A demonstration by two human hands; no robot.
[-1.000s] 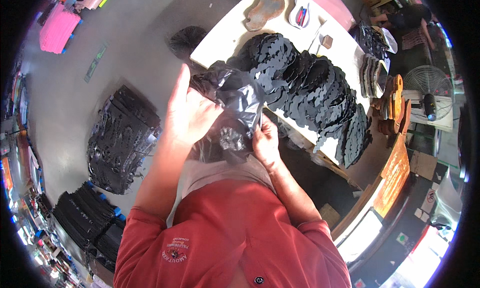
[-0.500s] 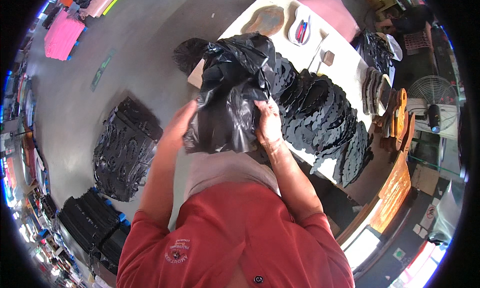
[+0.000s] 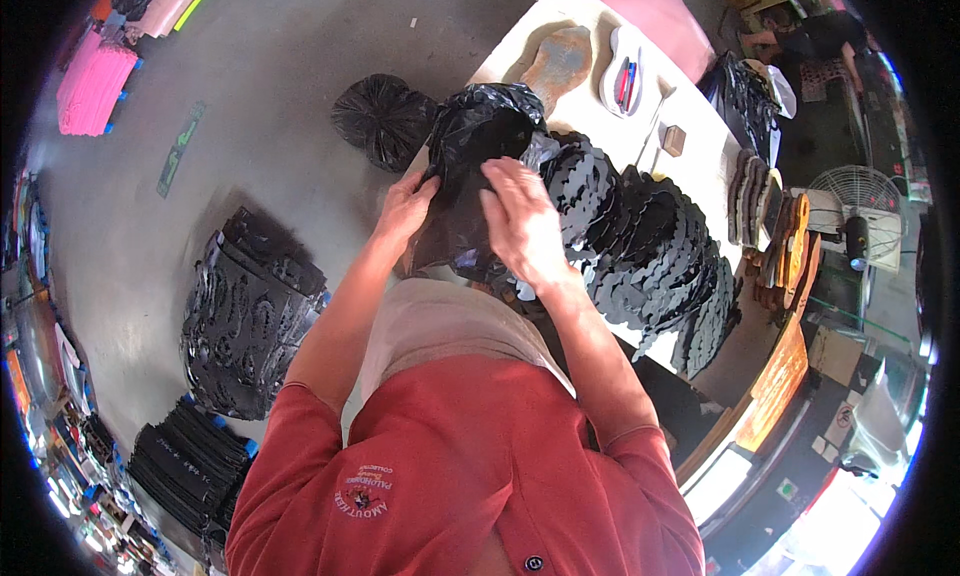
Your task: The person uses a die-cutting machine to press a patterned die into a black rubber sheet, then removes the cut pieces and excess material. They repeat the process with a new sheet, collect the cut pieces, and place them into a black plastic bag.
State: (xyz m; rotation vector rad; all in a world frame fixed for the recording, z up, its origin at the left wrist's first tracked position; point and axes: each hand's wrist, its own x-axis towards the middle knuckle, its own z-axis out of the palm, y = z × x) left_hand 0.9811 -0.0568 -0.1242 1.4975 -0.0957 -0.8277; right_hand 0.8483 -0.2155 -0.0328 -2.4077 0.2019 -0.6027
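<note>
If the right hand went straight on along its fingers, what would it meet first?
Most likely the black plastic bag, just ahead of the right hand; depth is unclear, so they may be touching.

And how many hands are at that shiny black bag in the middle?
2. The left hand is at the left edge of the black bag, and the right hand is over its right side. Some fingers are partly hidden.

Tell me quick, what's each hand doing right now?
Left hand: closed, holding the black plastic bag at its edge.
Right hand: open, over the bag; contact unclear.
</note>
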